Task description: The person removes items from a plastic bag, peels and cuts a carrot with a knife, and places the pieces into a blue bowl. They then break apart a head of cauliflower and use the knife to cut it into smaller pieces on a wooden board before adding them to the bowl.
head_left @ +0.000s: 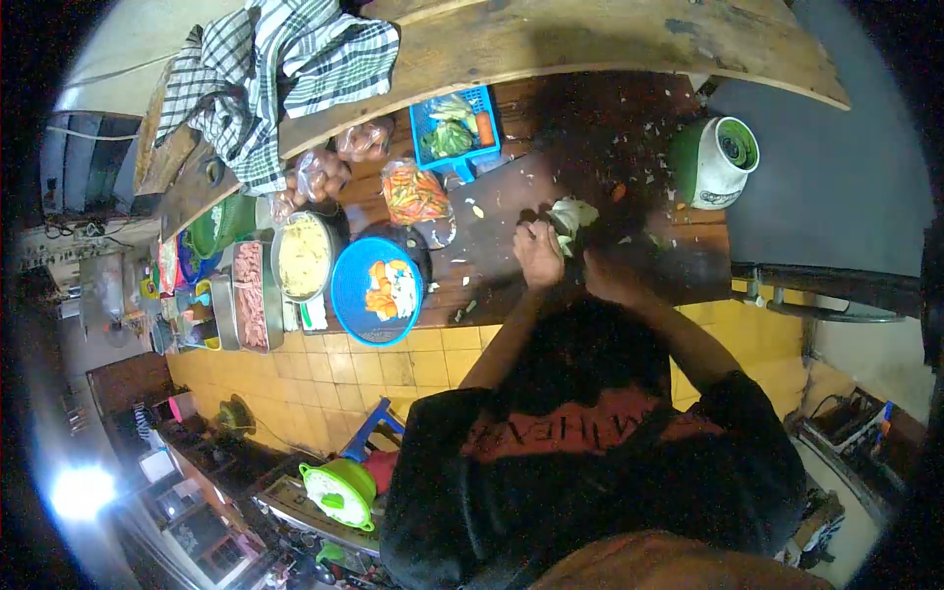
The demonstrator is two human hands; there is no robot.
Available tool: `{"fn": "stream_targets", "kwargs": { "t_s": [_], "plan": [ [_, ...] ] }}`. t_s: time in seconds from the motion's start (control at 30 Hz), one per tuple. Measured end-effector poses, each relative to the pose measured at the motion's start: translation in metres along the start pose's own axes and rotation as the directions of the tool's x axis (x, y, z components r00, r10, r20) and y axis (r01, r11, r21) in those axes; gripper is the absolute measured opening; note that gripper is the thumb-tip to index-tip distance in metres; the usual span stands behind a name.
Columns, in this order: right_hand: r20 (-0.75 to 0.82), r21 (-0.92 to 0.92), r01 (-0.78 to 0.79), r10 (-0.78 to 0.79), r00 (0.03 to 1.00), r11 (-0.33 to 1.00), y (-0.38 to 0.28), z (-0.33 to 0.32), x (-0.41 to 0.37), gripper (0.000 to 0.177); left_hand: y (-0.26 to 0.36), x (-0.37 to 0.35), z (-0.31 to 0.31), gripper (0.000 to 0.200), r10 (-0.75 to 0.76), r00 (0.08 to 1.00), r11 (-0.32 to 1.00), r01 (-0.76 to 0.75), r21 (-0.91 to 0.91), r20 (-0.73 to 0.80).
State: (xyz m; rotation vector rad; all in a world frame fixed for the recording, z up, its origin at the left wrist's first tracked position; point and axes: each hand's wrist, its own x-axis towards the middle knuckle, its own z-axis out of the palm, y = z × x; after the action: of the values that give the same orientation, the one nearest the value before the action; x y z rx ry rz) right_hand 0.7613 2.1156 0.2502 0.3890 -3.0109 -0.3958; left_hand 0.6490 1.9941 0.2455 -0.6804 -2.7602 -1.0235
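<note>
My left hand (539, 254) is closed on a pale green leafy vegetable (573, 213) that lies on the dark wooden table (492, 236). Close by on its right, my right hand (602, 275) is in shadow, and whatever it holds cannot be made out. Small pale scraps are scattered around both hands. Left of them stands a blue round basket (344, 285) with orange and white cut pieces. A clear bag of orange and green chillies (415, 194) lies behind that basket.
A blue rectangular basket (454, 133) holds green vegetables and a carrot. A white and green container (726, 157) stands at the right. At the left are a bowl of yellow food (305, 258) and a metal tray of meat (252, 295). A wooden shelf (590, 39) overhangs the back.
</note>
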Motion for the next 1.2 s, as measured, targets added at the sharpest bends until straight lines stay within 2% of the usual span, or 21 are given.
{"fn": "stream_targets", "kwargs": {
  "t_s": [0.1,0.23,0.33,0.4,0.47,0.5,0.53,0.6,0.73,0.77,0.8,0.87,0.9,0.93,0.97,1.0,1.03,1.07,1.1,1.13,1.2],
  "plan": [
    [0.114,0.383,-0.189,0.157,0.981,0.904,-0.022,0.023,0.006,0.031,0.003,0.000,0.000,0.015,0.039,0.990,0.999,-0.042,-0.017,-0.136],
    [0.113,0.463,-0.255,0.229,0.967,0.849,-0.042,0.056,0.017,0.030,-0.012,0.000,-0.001,0.027,0.072,0.988,0.996,-0.078,-0.038,-0.136],
    [-0.039,0.333,-0.239,0.267,0.963,0.912,-0.041,0.070,0.019,0.028,-0.002,-0.007,-0.022,0.044,0.044,0.999,0.994,-0.047,0.098,0.032],
    [-0.337,-0.022,-0.230,0.209,0.918,0.973,-0.033,0.080,0.010,0.027,-0.021,-0.012,-0.016,0.063,0.112,0.994,0.993,-0.113,0.025,0.014],
    [-0.460,-0.134,-0.259,0.171,0.871,0.956,-0.023,0.069,0.006,0.027,-0.030,-0.015,-0.021,0.069,0.175,0.976,0.984,-0.169,-0.053,0.131],
    [-0.179,0.222,-0.302,0.343,0.922,0.927,-0.010,0.040,0.009,0.027,-0.029,-0.010,-0.026,0.073,0.193,0.973,0.974,-0.174,-0.146,0.127],
    [0.155,0.519,-0.400,0.377,0.913,0.756,-0.002,0.022,0.012,0.027,-0.032,-0.012,-0.028,0.073,0.185,0.975,0.975,-0.167,-0.143,0.120],
    [0.140,0.570,-0.402,0.397,0.907,0.716,0.000,0.028,0.007,0.028,-0.035,-0.014,-0.039,0.072,0.068,0.993,0.998,-0.067,-0.006,0.099],
    [0.131,0.749,-0.430,0.523,0.842,0.505,0.006,0.058,-0.026,0.032,-0.054,0.003,-0.047,0.074,-0.137,0.981,0.988,0.145,-0.045,0.135],
    [0.137,0.784,-0.431,0.553,0.822,0.446,0.008,0.061,-0.033,0.033,-0.051,0.006,-0.049,0.075,-0.074,0.993,0.995,0.079,-0.059,0.091],
    [0.140,0.784,-0.428,0.544,0.828,0.450,0.012,0.060,-0.039,0.033,-0.037,0.014,-0.058,0.075,-0.084,0.992,0.994,0.090,-0.059,0.089],
    [0.114,0.721,-0.505,0.636,0.763,0.475,0.023,0.051,-0.049,0.033,0.002,0.036,-0.067,0.079,0.291,0.956,0.957,-0.291,-0.018,0.032],
    [0.118,0.716,-0.504,0.628,0.769,0.482,0.025,0.048,-0.055,0.033,-0.018,0.032,-0.020,0.079,0.301,0.949,0.953,-0.303,0.005,0.090],
    [0.311,0.456,-0.614,0.532,0.788,0.644,0.026,0.047,-0.061,0.034,-0.034,0.024,0.030,0.080,0.311,0.939,0.948,-0.318,0.027,0.148],
    [0.506,0.158,-0.604,0.461,0.729,0.781,0.027,0.047,-0.068,0.035,-0.004,0.029,0.032,0.052,0.024,0.984,0.963,0.025,-0.267,0.179],
    [0.580,0.043,-0.539,0.418,0.699,0.841,0.031,0.050,-0.071,0.035,0.012,0.034,0.029,0.052,0.004,0.986,0.962,0.042,-0.271,0.167],
    [0.501,0.150,-0.621,0.482,0.719,0.769,0.031,0.052,-0.076,0.035,0.022,0.037,0.025,0.050,0.096,0.893,0.980,-0.161,0.113,0.440],
    [0.418,0.285,-0.663,0.532,0.736,0.693,0.033,0.052,-0.079,0.035,0.027,0.037,0.026,0.049,0.034,0.720,0.812,-0.424,0.401,0.693],
    [0.364,0.385,-0.667,0.559,0.745,0.638,0.034,0.051,-0.080,0.035,-0.008,0.025,0.091,0.046,0.132,0.845,0.954,-0.251,0.165,0.519],
    [0.345,0.431,-0.661,0.564,0.750,0.615,0.035,0.046,-0.080,0.035,-0.040,0.014,0.151,0.044,0.223,0.922,0.971,-0.183,-0.152,0.315],
    [0.326,0.507,-0.654,0.578,0.748,0.562,0.033,0.044,-0.084,0.035,-0.042,0.012,0.168,0.042,0.238,0.913,0.971,-0.228,-0.070,0.332]
  ]
}}
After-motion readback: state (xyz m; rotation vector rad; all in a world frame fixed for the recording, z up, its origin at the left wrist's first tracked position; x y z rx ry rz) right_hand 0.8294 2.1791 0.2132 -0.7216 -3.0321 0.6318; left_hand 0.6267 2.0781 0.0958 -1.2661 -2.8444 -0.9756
